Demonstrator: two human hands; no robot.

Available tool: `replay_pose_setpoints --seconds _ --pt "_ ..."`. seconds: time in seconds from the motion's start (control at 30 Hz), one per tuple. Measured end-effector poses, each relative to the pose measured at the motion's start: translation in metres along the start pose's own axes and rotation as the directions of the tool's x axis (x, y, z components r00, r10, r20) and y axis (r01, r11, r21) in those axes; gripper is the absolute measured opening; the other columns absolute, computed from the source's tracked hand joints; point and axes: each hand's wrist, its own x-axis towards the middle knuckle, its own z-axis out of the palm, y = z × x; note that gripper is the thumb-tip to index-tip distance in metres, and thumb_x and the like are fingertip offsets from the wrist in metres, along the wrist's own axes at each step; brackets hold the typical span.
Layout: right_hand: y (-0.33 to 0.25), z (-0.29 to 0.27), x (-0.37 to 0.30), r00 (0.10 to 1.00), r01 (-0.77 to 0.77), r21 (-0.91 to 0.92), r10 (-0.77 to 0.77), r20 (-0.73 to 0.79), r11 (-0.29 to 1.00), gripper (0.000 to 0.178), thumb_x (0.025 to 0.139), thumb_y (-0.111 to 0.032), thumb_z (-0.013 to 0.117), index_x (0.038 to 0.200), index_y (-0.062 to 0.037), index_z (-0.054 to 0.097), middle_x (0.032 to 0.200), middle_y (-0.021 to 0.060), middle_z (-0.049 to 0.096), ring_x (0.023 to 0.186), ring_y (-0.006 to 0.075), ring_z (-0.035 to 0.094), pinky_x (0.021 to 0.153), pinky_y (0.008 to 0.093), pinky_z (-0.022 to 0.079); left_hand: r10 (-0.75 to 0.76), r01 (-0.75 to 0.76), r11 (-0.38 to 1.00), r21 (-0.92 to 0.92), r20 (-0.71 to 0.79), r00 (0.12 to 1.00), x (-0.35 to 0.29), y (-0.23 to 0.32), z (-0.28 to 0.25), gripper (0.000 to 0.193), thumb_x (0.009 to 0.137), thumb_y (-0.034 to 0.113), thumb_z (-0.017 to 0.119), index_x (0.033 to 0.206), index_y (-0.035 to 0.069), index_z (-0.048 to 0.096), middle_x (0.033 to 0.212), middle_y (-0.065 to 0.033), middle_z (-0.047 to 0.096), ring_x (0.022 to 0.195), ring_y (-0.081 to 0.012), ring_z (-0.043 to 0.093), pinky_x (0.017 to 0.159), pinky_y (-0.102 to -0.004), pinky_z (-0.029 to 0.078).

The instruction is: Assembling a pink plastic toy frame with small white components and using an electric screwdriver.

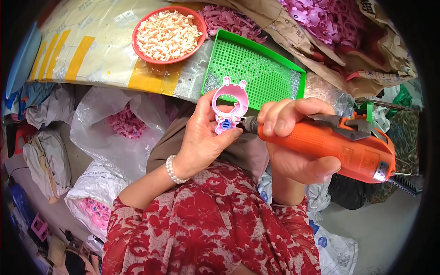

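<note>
Between the thumb and fingers of my left hand [199,133] is a pink plastic toy part [243,97], a ring with animal-like ears and a small figure below. A blue-purple piece [226,124] sits at the lower end of it. My right hand [293,162] is wrapped round an orange electric screwdriver [339,151], held sideways with its bit pointing left. The bit reaches the toy part's right side, close to my left thumb; the exact contact is too small to make out. Just beyond my hands lies a green perforated tray [256,66] with small metal screws in its corners.
A red bowl [134,39] of cream-coloured pieces stands on the taped work surface [103,62]. Pink parts [229,20] lie behind the tray, and more fill a brown paper bag [316,50] at far right. Plastic bags [91,112] with pink parts stand at left.
</note>
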Motion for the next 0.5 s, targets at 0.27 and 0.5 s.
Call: replay_pose_setpoints --seconds 0.27,0.5 --pt "0.0036 0.0020 -0.0042 0.996 -0.058 -0.045 0.055 -0.065 0.997 0.079 0.075 -0.069 0.055 0.116 -0.0022 0.046 0.082 0.0063 0.055 0.073 0.0197 0.052 0.073 0.0376 0.042 -0.014 0.014 1.000 0.008 0.000 1.000 -0.0008 -0.0002 -0.0002 0.067 0.075 -0.011 0.062 0.131 0.005 0.029 0.112 -0.0062 0.051 0.099 -0.0100 0.053 0.081 -0.0231 0.047" --pt "0.0067 0.0026 -0.0050 0.992 -0.074 -0.057 0.067 -0.110 0.996 0.079 0.075 -0.070 0.054 0.115 -0.0023 0.046 0.080 0.0063 0.055 0.072 0.0196 0.052 0.073 0.0377 0.043 0.056 -0.056 0.998 -0.017 -0.023 0.998 0.0002 -0.0064 0.0030 0.067 0.074 -0.013 0.061 0.131 0.005 0.030 0.113 -0.0072 0.051 0.100 -0.0112 0.054 0.082 -0.0239 0.047"
